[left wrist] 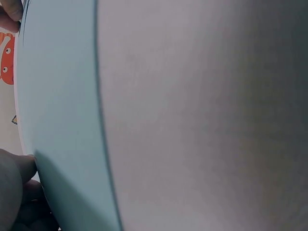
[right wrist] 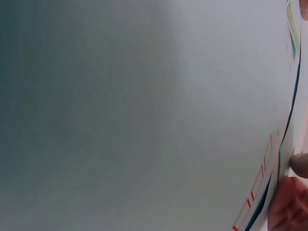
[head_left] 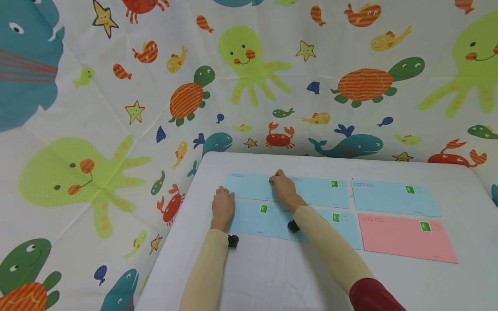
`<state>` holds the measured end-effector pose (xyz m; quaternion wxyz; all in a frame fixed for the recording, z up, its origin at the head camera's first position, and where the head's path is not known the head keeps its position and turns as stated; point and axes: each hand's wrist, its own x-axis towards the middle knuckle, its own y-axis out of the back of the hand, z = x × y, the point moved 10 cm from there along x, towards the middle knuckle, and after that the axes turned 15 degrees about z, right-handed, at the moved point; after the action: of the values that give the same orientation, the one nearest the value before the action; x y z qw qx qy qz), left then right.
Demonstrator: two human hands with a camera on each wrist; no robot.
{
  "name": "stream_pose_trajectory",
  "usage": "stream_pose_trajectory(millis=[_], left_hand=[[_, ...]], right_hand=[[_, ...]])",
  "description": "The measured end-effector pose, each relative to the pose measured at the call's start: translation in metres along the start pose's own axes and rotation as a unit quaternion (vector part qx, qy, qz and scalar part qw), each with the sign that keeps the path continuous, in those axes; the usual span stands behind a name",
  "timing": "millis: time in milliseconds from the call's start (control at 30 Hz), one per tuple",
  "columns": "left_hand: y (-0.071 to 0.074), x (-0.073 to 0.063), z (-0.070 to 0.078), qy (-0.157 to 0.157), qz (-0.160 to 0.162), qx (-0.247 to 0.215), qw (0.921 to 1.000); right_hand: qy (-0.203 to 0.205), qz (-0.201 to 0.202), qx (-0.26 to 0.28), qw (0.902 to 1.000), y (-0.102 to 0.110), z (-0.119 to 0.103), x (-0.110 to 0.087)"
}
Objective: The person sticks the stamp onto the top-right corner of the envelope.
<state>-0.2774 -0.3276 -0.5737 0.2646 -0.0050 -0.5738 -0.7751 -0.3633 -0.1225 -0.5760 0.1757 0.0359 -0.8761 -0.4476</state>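
My left hand (head_left: 223,208) rests with its fingertips at the left edge of the upper-left blue envelope (head_left: 249,188). In the left wrist view its thumb (left wrist: 21,168) touches the envelope's edge. At that envelope's top right corner, my right hand (head_left: 287,190) pinches a small green stamp (head_left: 270,179), mostly hidden by the fingers. The right wrist view shows only some fingertips (right wrist: 301,166) at the edge of the paper. Below lies another blue envelope (head_left: 249,226) bearing a green stamp (head_left: 263,209).
A blue envelope (head_left: 320,192) lies upper middle, partly under my right hand; another (head_left: 348,226) lies beneath my right forearm. Farther right are a blue envelope (head_left: 389,201) and a pink one (head_left: 400,239), all stamped. A fish-patterned cloth (head_left: 249,116) hangs behind the white table (head_left: 264,276).
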Motion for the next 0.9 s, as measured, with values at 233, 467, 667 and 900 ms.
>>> stream_pose_trajectory(millis=[233,467,667,900], left_hand=[[0.003,0.0,0.002,-0.007,0.002,-0.001,1.0],[0.007,-0.004,0.004,-0.01,0.008,-0.015,0.9998],[0.009,-0.005,0.005,-0.013,0.009,-0.014,0.9998],[0.007,-0.005,0.001,-0.017,0.006,-0.009,0.9998]], right_hand=[[0.004,-0.021,0.019,0.9996,0.005,0.0,-0.003],[0.006,0.001,0.057,0.9983,0.023,0.003,-0.008],[0.011,0.016,0.067,0.9976,0.042,0.003,-0.014],[0.017,0.027,0.067,0.9972,0.063,0.0,-0.024]])
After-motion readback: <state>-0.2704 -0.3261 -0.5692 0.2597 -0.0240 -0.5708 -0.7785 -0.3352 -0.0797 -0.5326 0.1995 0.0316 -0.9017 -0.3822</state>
